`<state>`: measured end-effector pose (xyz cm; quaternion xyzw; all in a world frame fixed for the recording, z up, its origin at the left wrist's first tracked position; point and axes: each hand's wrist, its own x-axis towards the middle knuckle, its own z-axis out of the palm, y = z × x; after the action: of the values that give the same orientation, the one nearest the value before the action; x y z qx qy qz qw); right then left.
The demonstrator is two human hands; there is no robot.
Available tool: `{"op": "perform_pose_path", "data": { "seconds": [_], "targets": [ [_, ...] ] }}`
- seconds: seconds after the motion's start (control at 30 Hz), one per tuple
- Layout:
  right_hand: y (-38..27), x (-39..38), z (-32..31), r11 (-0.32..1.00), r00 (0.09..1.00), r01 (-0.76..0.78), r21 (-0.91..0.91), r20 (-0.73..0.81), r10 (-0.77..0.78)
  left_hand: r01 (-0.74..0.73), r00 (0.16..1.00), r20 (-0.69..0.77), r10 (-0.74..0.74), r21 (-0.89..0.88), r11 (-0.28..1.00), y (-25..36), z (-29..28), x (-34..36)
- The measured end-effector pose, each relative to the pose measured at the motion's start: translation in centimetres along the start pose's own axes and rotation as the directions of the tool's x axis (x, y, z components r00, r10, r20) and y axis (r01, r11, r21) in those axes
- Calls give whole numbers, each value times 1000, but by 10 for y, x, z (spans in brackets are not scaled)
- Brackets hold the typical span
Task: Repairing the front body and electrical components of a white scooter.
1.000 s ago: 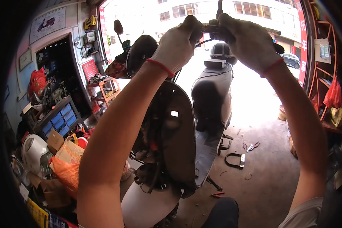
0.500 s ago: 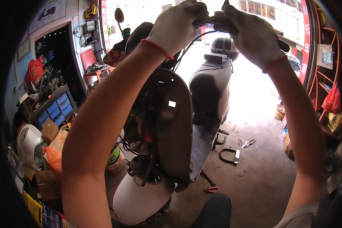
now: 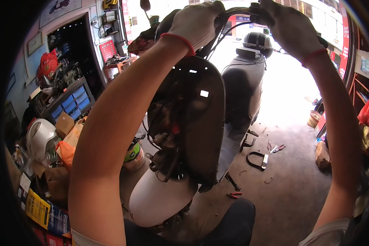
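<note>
A scooter stands in front of me, its front stripped to a dark inner panel [image 3: 205, 127] with loose wiring beside it and a pale front fender [image 3: 164, 201] below. Both my hands are raised at its handlebar, in white gloves with red cuffs. My left hand [image 3: 199, 24] has its fingers curled at the bar beside dark cables [image 3: 229, 30]; what they grip is hidden. My right hand [image 3: 293, 30] is closed around a dark handlebar fitting [image 3: 260, 14], its fingertips partly cut off by the upper edge. Behind lie the seat [image 3: 244, 76] and a rear top box [image 3: 258, 43].
On the floor at right lie a U-lock [image 3: 257, 160], pliers [image 3: 278, 148] and red-handled pliers [image 3: 234, 194]. Boxes, a white helmet [image 3: 42, 139] and a rack of blue drawers [image 3: 71, 104] crowd the left. Shelves with a red bag [image 3: 368, 111] stand at right.
The view has shifted, so the scooter and floor tools sit higher and farther right. My hands have come slightly farther apart, still up at the handlebar.
</note>
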<state>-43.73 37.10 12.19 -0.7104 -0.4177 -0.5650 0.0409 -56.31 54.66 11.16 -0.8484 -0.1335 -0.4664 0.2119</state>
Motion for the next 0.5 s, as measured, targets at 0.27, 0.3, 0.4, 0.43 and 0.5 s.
{"op": "perform_pose_path", "data": {
  "seconds": [0.27,0.3,0.4,0.43,0.5],
  "targets": [
    [8,-1,15,808,987,107,579,-161,-15,-100,992,-62,110,149,984,-10,-16,-19],
    [80,11,52,837,986,165,522,-119,-120,-158,970,-186,154,-2,988,-5,-20,-26],
    [-4,1,5,-304,936,-160,939,242,255,-183,937,-315,148,-85,979,-44,-25,-86],
    [10,-4,25,516,985,106,850,-160,62,-205,906,-384,178,-31,978,-63,-16,-106],
    [-10,-18,-12,937,993,52,345,-115,-13,70,956,-254,-145,-281,957,-72,-18,-165]
  ]
}}
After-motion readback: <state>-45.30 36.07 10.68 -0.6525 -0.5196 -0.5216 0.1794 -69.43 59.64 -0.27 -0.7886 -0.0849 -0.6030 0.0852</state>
